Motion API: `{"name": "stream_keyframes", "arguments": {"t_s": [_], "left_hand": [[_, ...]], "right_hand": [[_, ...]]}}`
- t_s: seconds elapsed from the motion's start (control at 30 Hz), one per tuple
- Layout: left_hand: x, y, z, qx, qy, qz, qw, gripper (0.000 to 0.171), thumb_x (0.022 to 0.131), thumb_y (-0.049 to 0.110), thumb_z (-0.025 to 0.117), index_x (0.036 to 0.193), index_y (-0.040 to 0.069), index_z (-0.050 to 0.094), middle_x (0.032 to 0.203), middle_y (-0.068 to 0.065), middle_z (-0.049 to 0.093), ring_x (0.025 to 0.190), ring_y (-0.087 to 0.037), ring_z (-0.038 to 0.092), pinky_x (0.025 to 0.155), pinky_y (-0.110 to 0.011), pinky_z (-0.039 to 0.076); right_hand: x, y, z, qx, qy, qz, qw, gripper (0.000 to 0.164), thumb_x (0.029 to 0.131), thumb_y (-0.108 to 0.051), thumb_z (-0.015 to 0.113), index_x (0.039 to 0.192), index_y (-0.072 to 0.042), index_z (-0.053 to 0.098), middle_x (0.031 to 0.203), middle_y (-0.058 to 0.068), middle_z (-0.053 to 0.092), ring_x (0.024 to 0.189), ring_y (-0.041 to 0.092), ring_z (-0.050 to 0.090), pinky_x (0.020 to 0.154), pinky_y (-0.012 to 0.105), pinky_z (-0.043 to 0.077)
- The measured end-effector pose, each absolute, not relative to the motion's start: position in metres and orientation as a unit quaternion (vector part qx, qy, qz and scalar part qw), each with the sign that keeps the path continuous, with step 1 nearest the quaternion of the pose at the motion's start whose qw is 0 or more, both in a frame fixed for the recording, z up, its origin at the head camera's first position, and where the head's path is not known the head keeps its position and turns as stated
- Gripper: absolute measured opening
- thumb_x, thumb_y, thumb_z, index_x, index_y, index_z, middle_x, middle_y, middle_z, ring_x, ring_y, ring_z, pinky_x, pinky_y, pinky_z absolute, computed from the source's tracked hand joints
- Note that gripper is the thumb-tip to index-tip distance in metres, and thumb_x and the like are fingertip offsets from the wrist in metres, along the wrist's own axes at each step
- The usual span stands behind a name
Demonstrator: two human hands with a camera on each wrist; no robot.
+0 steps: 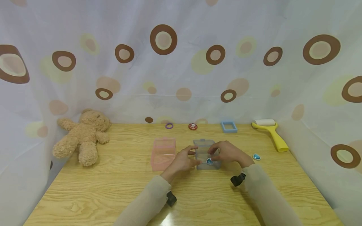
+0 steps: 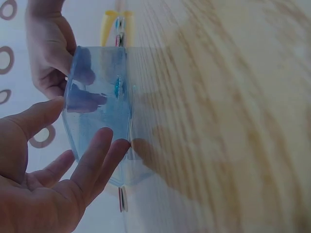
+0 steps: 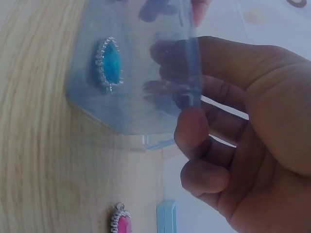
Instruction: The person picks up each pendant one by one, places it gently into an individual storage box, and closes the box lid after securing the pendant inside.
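Note:
A clear blue plastic box [image 1: 200,156] stands on the table with its lid raised at the back. Inside, a teardrop pendant with a blue stone and beaded silver edge [image 3: 111,64] lies on the bottom. My left hand [image 1: 183,161] is at the box's left side, fingers spread and fingertips touching or close to its wall. Over the right rim reaches my right hand [image 1: 226,152]; some loosely bent fingers [image 3: 218,56] are inside and others outside, with nothing visible held. Another pendant [image 1: 256,156] lies right of the box, blue in the head view and pinkish in the right wrist view.
Left of the blue box stands a pink clear box [image 1: 160,164], its lid raised. Behind are a purple ring [image 1: 169,128], a red round disc [image 1: 193,126] and a blue square frame [image 1: 229,131]. A teddy bear [image 1: 85,136] sits far left; a yellow-handled roller [image 1: 275,136] lies far right.

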State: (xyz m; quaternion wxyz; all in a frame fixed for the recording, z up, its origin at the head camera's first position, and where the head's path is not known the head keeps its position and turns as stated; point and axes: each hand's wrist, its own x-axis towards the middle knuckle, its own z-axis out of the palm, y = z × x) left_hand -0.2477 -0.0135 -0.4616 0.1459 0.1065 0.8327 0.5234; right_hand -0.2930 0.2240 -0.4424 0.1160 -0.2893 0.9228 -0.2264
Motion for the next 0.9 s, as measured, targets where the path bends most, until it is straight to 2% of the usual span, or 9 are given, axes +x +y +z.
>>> {"name": "stream_keyframes", "arguments": {"t_s": [0.17,0.33,0.4,0.63,0.9], "left_hand": [[-0.247,-0.013,-0.461,0.105,0.831,0.526,0.149,0.066,0.089,0.023,0.077,0.147,0.017,0.047,0.142,-0.02,0.055,0.112,-0.033,0.068,0.089,-0.043,0.057],[-0.248,-0.012,-0.462,0.1,0.834,0.522,0.146,0.065,0.088,0.024,0.078,0.146,0.019,0.049,0.141,-0.019,0.056,0.112,-0.033,0.068,0.09,-0.043,0.056],[-0.248,-0.012,-0.463,0.099,0.837,0.519,0.143,0.065,0.088,0.025,0.078,0.146,0.019,0.049,0.141,-0.018,0.057,0.112,-0.033,0.067,0.091,-0.044,0.056],[-0.247,-0.012,-0.463,0.103,0.841,0.513,0.141,0.064,0.089,0.025,0.077,0.146,0.019,0.048,0.14,-0.018,0.058,0.113,-0.033,0.067,0.094,-0.045,0.054],[-0.247,-0.012,-0.463,0.099,0.83,0.528,0.153,0.065,0.09,0.024,0.076,0.148,0.02,0.047,0.142,-0.017,0.056,0.109,-0.03,0.069,0.081,-0.037,0.058]], "right_hand": [[-0.293,0.234,-0.438,-0.275,0.917,-0.264,0.114,0.023,0.091,-0.018,0.073,0.113,-0.011,0.073,0.108,0.002,0.073,0.099,0.022,0.068,0.081,0.04,0.055],[-0.291,0.242,-0.432,-0.26,0.911,-0.301,0.111,0.024,0.092,-0.016,0.071,0.115,-0.009,0.071,0.11,0.007,0.072,0.071,0.016,0.062,0.061,0.031,0.052],[-0.291,0.245,-0.43,-0.255,0.91,-0.309,0.107,0.025,0.092,-0.016,0.071,0.115,-0.008,0.071,0.11,0.008,0.072,0.064,0.016,0.059,0.056,0.03,0.05],[-0.291,0.259,-0.424,-0.235,0.918,-0.309,0.081,0.026,0.092,-0.022,0.073,0.116,-0.014,0.071,0.108,0.003,0.073,0.072,0.014,0.061,0.066,0.028,0.051],[-0.29,0.285,-0.425,-0.213,0.923,-0.314,0.064,0.025,0.093,-0.029,0.071,0.115,-0.016,0.07,0.105,0.003,0.073,0.075,0.018,0.062,0.067,0.028,0.051]]}}
